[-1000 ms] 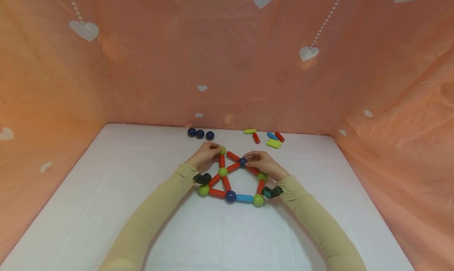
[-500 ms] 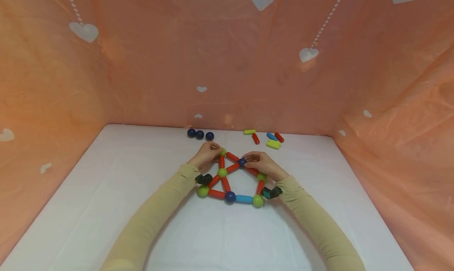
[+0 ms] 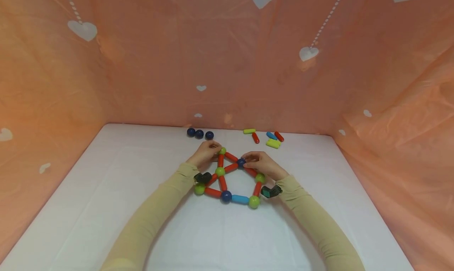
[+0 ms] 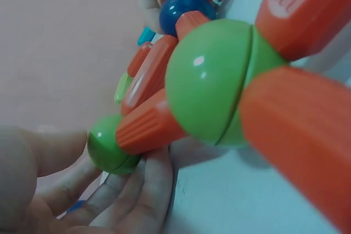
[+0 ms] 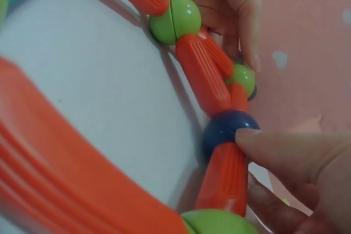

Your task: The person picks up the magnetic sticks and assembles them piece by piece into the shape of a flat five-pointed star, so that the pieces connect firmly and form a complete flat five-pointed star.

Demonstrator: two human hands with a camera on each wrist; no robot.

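Frame [image 3: 222, 183] of coloured rods and balls, one, mid-table before you; whether its far side lies flat on the table [image 3: 213, 239] or slightly raised, cannot tell.

Left hand [image 3: 207, 153]: your grip pinches the far green ball [image 3: 222, 150], thumb on one side, fingers on the other.

Right hand [image 3: 263, 162]: your grip pinches the dark blue ball [image 5: 222, 130], thumb laid on its surface.

Red rod [image 3: 231, 156], one: runs between those two balls, appearing to meet both.

Step in hand, as judged: closing the far triangle, whose third corner is the middle green ball [image 3: 220, 171]. Next move, as judged: keep the dark blue ball steady, seat the far green ball squarely against the rod end, then release gently so neighbouring joints do not part.

Spares, well beyond your hands along the far edge: three dark blue balls [image 3: 199, 134], in a row; loose rods [image 3: 255, 138] in red, light blue and yellow-green, off to the right
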